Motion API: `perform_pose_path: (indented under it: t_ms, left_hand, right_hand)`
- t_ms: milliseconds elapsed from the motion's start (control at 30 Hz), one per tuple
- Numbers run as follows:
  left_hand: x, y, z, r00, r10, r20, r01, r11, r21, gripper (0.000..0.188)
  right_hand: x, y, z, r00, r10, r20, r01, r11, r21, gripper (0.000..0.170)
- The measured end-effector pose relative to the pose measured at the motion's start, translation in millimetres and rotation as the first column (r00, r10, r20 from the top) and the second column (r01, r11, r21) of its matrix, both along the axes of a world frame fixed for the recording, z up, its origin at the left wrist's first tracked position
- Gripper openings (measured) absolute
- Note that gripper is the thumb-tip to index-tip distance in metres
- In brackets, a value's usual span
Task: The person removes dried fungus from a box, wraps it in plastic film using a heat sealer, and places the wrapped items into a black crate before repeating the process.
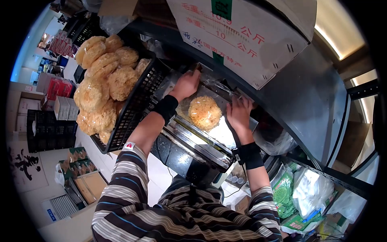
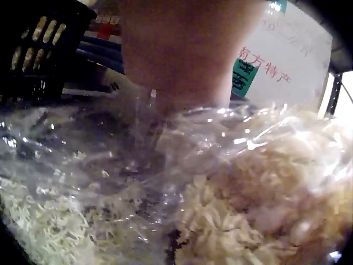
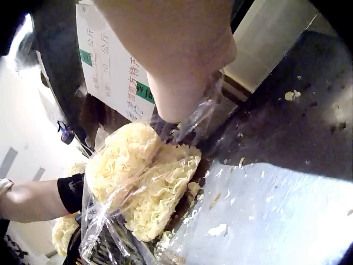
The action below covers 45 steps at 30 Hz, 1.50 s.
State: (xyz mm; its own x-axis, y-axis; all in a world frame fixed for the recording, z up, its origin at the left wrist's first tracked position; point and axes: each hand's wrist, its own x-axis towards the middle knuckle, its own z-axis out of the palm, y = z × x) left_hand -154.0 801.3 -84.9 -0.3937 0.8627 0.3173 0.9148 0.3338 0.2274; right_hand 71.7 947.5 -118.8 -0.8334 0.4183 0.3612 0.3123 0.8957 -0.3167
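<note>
Shelving of dark metal (image 1: pixel 302 105) spans the far side of the work area and supports a printed cardboard box (image 1: pixel 252 50). Below it, a round noodle cake (image 1: pixel 204 113) lies between the two hands, beyond the metal bar (image 1: pixel 193 143) of the bench unit. Left hand (image 1: pixel 186 85): fingers curled, gripping the clear plastic wrap (image 2: pixel 204 124) at its far edge; the fingertips are hidden in the wrist view. Right hand (image 1: pixel 240 116): fingers partly bent, pinching the wrap on the opposite side. For a sound result, keep the wrap evenly taut, avoid folds, and center the cake before releasing either edge; uneven pull is likely to crease the film or break the brittle strands. Noodle crumbs (image 3: pixel 218 229) litter the metal surface nearby and should be kept off the film. Container, left side: a black plastic basket (image 1: pixel 135 97), heaped above its rim with wrapped noodle cakes (image 1: pixel 94 92).
</note>
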Motion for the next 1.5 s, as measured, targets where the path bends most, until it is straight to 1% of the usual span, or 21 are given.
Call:
perform_pose_path:
  t_ms: [100, 167, 200, 267, 400, 467, 567, 600, 633, 667, 700, 733, 800, 867, 1000, 1067, 1200, 1300, 1367, 1400, 1500]
  left_hand:
    - [4.1, -5.3, -1.8, 0.942, 0.148, 0.302, -0.118, 0.986, -0.116, 0.014]
    - [-6.6, -8.8, -23.9, 0.676, 0.182, 0.714, -0.292, 0.956, 0.032, 0.021]
    - [-8.2, -6.8, -22.8, 0.677, 0.181, 0.714, -0.287, 0.958, 0.029, 0.021]
    - [-10.4, -3.7, -20.8, 0.195, 0.076, 0.978, -0.496, 0.868, 0.032, 0.026]
    - [-13.0, -7.1, -7.7, 0.166, 0.145, 0.975, -0.54, 0.841, -0.033, 0.036]
    - [-21.0, -12.0, -12.0, 0.128, 0.143, 0.981, -0.602, 0.798, -0.038, 0.037]
    - [-25.5, -21.7, -13.9, 0.136, 0.189, 0.972, -0.651, 0.757, -0.057, 0.035]
    - [-26.2, -26.6, -15.2, 0.18, 0.243, 0.953, -0.644, 0.762, -0.073, 0.035]
    - [-28.4, -32.3, -15.8, 0.179, 0.244, 0.953, -0.643, 0.762, -0.074, 0.035]
    - [-30.7, -39.1, -16.1, 0.449, 0.485, 0.75, -0.5, 0.832, -0.239, 0.039]
    - [-32.6, -44.8, -16.5, 0.7, 0.571, 0.429, -0.39, 0.809, -0.441, 0.043]
    - [-27.1, -49.2, -7.8, 0.702, 0.569, 0.429, -0.387, 0.81, -0.441, 0.043]
    - [-13.8, -60.3, 6.9, 0.572, 0.698, 0.431, -0.321, 0.674, -0.665, 0.056]
    - [-14.1, -73.1, -7.8, 0.47, 0.69, 0.551, -0.2, 0.691, -0.695, 0.06]
    - [-8.4, -95.5, -38.2, 0.404, 0.527, 0.747, -0.017, 0.821, -0.57, 0.043]
    - [-10.5, -108.0, -57.9, 0.542, 0.276, 0.794, 0.106, 0.914, -0.391, 0.033]
    - [8.5, -107.1, -35.8, 0.504, 0.316, 0.804, -0.014, 0.933, -0.359, 0.024]
    - [20.3, -107.6, -29.1, 0.377, 0.147, 0.915, -0.2, 0.977, -0.074, 0.019]
    - [29.8, -102.6, -1.9, -0.04, 0.099, 0.994, -0.476, 0.873, -0.106, 0.022]
    - [31.7, -102.5, 4.2, -0.044, 0.093, 0.995, -0.466, 0.879, -0.102, 0.022]
    - [25.7, -102.7, 16.8, 0.021, 0.256, 0.966, -0.391, 0.892, -0.228, 0.029]
  right_hand:
    - [7.6, 0.7, -2.8, 0.997, -0.019, -0.073, 0.015, 0.998, -0.059, 0.035]
    - [10.4, 1.3, -0.9, 0.992, -0.062, -0.112, 0.032, 0.967, -0.253, 0.029]
    - [10.0, 1.4, -0.3, 0.991, -0.068, -0.112, 0.037, 0.966, -0.255, 0.029]
    - [8.5, 2.4, 0.6, 0.971, -0.215, -0.104, 0.047, 0.601, -0.798, 0.02]
    - [7.1, 14.8, -43.1, 0.934, -0.237, -0.267, -0.17, 0.365, -0.915, 0.021]
    - [4.7, 12.4, -25.3, 0.869, -0.446, -0.216, -0.228, 0.028, -0.973, 0.029]
    - [1.2, 15.5, -24.3, 0.738, -0.638, -0.218, -0.352, -0.089, -0.932, 0.039]
    - [4.0, 16.5, -30.3, 0.738, -0.639, -0.217, -0.351, -0.089, -0.932, 0.039]
    - [8.6, 18.5, -36.4, 0.748, -0.618, -0.243, -0.238, 0.093, -0.967, 0.032]
    - [14.6, 20.6, -42.0, 0.762, -0.592, -0.264, -0.119, 0.272, -0.955, 0.028]
    - [23.3, 22.1, -43.2, 0.761, -0.593, -0.262, -0.118, 0.271, -0.955, 0.028]
    - [34.2, 22.4, -42.8, 0.872, -0.473, -0.124, -0.001, 0.251, -0.968, 0.025]
    - [48.7, 11.3, -34.5, 0.938, -0.345, 0.03, 0.121, 0.246, -0.962, 0.027]
    - [52.3, -19.8, -7.1, 0.949, -0.112, 0.295, 0.293, -0.038, -0.955, 0.037]
    - [55.4, -57.0, -15.3, 0.965, 0.038, 0.259, 0.261, -0.048, -0.964, 0.038]
    - [56.2, -64.1, -16.2, 0.978, -0.006, 0.211, 0.208, -0.128, -0.97, 0.027]
    - [58.0, -71.2, -20.0, 0.993, -0.115, 0.004, -0.018, -0.197, -0.98, 0.01]
    - [61.5, -82.5, -12.7, 0.873, -0.473, -0.118, -0.355, -0.449, -0.82, 0.008]
    - [65.7, -81.7, -6.8, 0.833, -0.53, -0.158, -0.463, -0.511, -0.724, 0.009]
    - [67.7, -83.6, -2.3, 0.789, -0.585, -0.186, -0.561, -0.562, -0.608, 0.011]
    - [63.3, -84.2, 14.3, 0.823, -0.568, -0.02, -0.449, -0.627, -0.637, 0.021]
